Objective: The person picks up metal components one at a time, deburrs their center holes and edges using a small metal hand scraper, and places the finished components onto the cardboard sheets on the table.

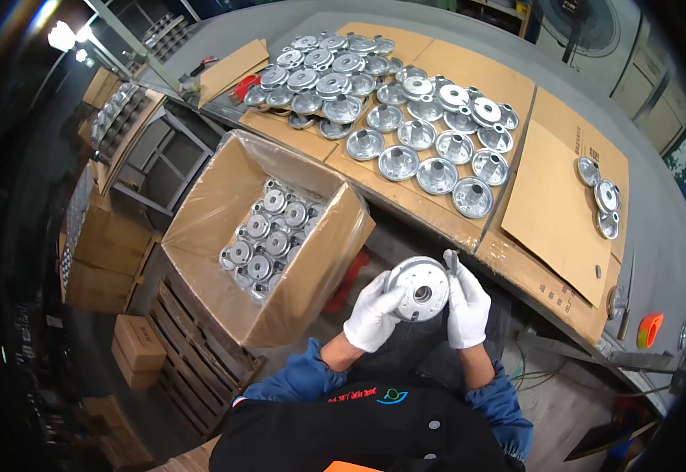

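In a white glove, my left hand (373,313) grips the left rim of a round metal casting (419,289). The flat face with a central hole is turned up towards me. My right hand (467,305), gloved as well, is at the casting's right edge. Between its thumb and fingers sits a small grey piece (452,263), upright at the rim; its kind is too small to tell. Both hands are in front of my body, short of the table edge. Nearest on the table is a similar metal casting (472,197), lying hollow side up.
Stacked castings (333,84) cover cardboard (539,224) on the table. A plastic-lined carton (335,259) to the left holds several castings. Further right lie three castings (606,196) and an orange tape roll (650,330). A wooden pallet (193,354) is on the floor.
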`<state>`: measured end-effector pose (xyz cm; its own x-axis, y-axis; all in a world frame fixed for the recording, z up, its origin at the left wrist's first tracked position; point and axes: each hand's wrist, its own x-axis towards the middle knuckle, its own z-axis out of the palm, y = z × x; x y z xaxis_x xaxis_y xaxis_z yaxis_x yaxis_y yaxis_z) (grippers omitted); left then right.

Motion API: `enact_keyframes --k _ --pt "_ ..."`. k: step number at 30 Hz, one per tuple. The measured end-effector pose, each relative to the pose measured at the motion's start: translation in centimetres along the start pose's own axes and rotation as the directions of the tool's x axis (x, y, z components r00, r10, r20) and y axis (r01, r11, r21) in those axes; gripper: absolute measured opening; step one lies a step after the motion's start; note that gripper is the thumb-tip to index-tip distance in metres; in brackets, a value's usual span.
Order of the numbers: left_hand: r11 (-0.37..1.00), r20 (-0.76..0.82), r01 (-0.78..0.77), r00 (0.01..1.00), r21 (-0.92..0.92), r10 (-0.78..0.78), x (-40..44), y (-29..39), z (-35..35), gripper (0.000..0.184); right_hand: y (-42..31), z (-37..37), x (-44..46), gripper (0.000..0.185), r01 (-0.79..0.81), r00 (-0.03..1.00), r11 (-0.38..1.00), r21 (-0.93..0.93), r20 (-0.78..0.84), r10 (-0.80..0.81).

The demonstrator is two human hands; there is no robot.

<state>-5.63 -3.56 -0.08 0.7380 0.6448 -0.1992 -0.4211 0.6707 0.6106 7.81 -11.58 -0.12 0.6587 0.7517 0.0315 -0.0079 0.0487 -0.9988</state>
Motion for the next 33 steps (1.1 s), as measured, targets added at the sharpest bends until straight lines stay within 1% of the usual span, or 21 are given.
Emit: enact_keyframes --k 1,3,5,10,13,15,16,18,19,21,22,24,25,27,28,29,33 --pt "0.999 0.004 0.023 1.000 0.038 -0.023 0.0 0.0 -0.2 0.042 -0.1 0.2 0.0 0.033 0.004 1.000 1.000 0.000 0.007 -0.004" --pt "0.999 -0.010 0.033 0.999 0.023 -0.033 0.2 0.2 -0.4 0.041 -0.5 0.3 0.1 0.033 0.032 0.999 0.999 -0.023 0.000 -0.032" --pt "0.993 0.017 -0.005 1.000 0.116 0.003 0.3 0.3 -0.5 0.053 -0.5 0.4 0.2 0.033 0.046 0.999 0.998 -0.039 0.006 -0.046" --pt "0.992 0.019 0.003 1.000 0.122 -0.006 0.3 0.9 0.7 0.053 -0.4 0.3 0.4 0.033 0.081 0.997 0.994 -0.075 0.004 -0.081" --pt "0.991 0.005 0.030 0.999 0.127 -0.031 0.3 1.4 1.5 0.052 -0.1 0.1 0.4 0.033 0.091 0.996 0.994 -0.055 0.006 -0.091" --pt "0.991 -0.005 0.045 0.999 0.126 -0.044 0.3 1.6 1.8 0.051 0.0 0.2 0.4 0.032 0.078 0.997 0.997 0.011 -0.004 -0.078" --pt "0.991 -0.008 0.060 0.998 0.123 -0.060 0.3 1.7 1.8 0.050 0.1 0.1 0.4 0.032 0.077 0.997 0.997 0.011 -0.007 -0.077" --pt "0.990 -0.011 0.078 0.997 0.119 -0.077 0.3 1.6 1.8 0.049 0.2 -0.2 0.4 0.033 0.190 0.982 0.971 -0.143 0.036 -0.187" --pt "0.991 -0.021 0.084 0.996 0.106 -0.082 0.4 1.4 1.6 0.048 0.1 -0.2 0.5 0.033 0.189 0.982 0.971 -0.143 0.034 -0.186" --pt "0.991 -0.031 0.091 0.996 0.095 -0.089 0.4 1.3 1.6 0.047 -0.4 -0.2 0.7 0.037 0.315 0.948 0.912 -0.261 0.041 -0.315" --pt "0.990 -0.034 0.086 0.996 0.112 -0.083 0.4 1.3 1.7 0.047 -0.5 -0.3 0.8 0.037 0.313 0.948 0.913 -0.261 0.039 -0.314" --pt "0.988 -0.037 0.082 0.996 0.129 -0.078 0.4 1.1 1.8 0.046 -0.7 -0.7 1.0 0.040 0.355 0.932 0.862 -0.361 0.068 -0.355" --pt "0.987 -0.033 0.076 0.997 0.139 -0.072 0.4 1.0 1.8 0.047 -1.0 -0.8 1.0 0.040 0.354 0.932 0.862 -0.362 0.068 -0.355" --pt "0.986 -0.027 0.071 0.997 0.150 -0.068 0.3 0.9 1.8 0.048 -1.3 -1.0 1.0 0.043 0.330 0.935 0.835 -0.440 0.032 -0.353" --pt "0.977 -0.028 0.035 0.999 0.209 -0.029 0.3 0.8 1.9 0.049 -1.1 -1.5 0.8 0.040 0.290 0.951 0.839 -0.461 0.040 -0.307" --pt "0.963 -0.026 -0.001 1.000 0.268 0.008 0.3 0.8 1.9 0.050 -1.1 -1.7 0.8 0.040 0.289 0.951 0.839 -0.461 0.038 -0.307" --pt "0.945 -0.008 -0.029 0.999 0.325 0.033 0.4 0.8 1.9 0.046 -1.2 -2.1 0.7 0.039 0.309 0.937 0.850 -0.426 -0.013 -0.348"
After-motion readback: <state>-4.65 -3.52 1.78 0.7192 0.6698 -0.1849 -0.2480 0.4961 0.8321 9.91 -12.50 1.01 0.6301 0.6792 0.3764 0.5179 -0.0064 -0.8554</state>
